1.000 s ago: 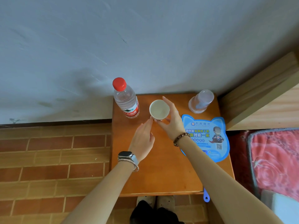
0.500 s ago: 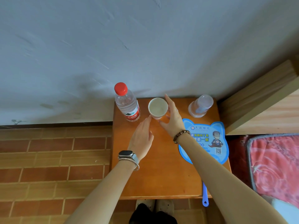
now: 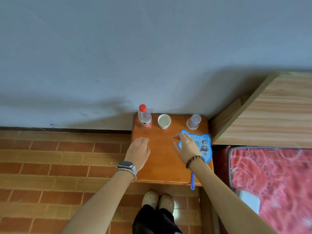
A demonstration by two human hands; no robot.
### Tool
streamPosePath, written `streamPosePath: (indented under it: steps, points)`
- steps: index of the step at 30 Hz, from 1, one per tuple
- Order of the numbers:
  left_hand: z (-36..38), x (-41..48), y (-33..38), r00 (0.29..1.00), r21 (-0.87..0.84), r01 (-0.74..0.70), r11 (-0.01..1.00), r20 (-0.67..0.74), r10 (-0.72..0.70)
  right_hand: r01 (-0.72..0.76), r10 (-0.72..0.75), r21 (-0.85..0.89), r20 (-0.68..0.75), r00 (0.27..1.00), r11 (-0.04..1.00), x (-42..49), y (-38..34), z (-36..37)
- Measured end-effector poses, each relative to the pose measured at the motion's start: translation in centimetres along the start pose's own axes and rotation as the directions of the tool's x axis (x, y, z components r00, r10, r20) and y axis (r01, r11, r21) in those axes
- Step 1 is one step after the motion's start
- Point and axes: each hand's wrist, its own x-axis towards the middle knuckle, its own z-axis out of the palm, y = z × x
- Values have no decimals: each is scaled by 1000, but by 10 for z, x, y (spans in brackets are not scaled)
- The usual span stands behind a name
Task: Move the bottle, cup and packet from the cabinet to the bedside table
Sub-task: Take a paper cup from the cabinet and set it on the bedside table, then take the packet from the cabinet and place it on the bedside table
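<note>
A clear water bottle (image 3: pixel 144 118) with a red cap stands at the back left of the orange wooden bedside table (image 3: pixel 162 159). Right beside it stands a white paper cup (image 3: pixel 164 121), upright and free of any hand. My left hand (image 3: pixel 138 152) hovers over the table's left side, fingers loosely curled, holding nothing. My right hand (image 3: pixel 186 146) hovers over the blue fan, relaxed and empty, well short of the cup. No packet is in view.
A blue cat-shaped hand fan (image 3: pixel 203 146) lies on the table's right side, its handle over the front edge. A small clear bottle (image 3: pixel 193 121) stands at the back right. A wooden bed frame (image 3: pixel 270 112) and red mattress (image 3: pixel 273 183) lie to the right.
My right hand has let go of the cup, which now stands on the table. Both hands have pulled back toward me, and the view has drawn back and tilted up.
</note>
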Motion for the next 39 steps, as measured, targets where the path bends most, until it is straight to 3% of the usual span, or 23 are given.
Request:
streamPosePath:
  steps: [7, 16, 21, 26, 31, 39]
  points:
    - [-77, -61, 14, 997, 156, 5, 988, -78, 8, 135, -122, -270, 65, 990, 953, -57, -64, -53]
    - [-124, -154, -25, 978, 194, 172, 966, -152, -143, 341, -316, -332, 129, 940, 880, -100, -136, -41]
    - [-143, -231, -66, 926, 111, 329, 938, -234, -298, 487, -433, -311, 229, 872, 816, -127, -198, -9]
    - [-151, -341, -107, 820, -19, 506, 862, -301, -488, 629, -510, -299, 389, 767, 718, -180, -268, 49]
    - [-153, -451, -137, 664, -122, 673, 730, -335, -668, 739, -542, -295, 527, 654, 606, -243, -322, 104]
    - [-147, -599, -143, 402, -292, 797, 530, -398, -824, 913, -645, -223, 652, 400, 341, -337, -390, 161]
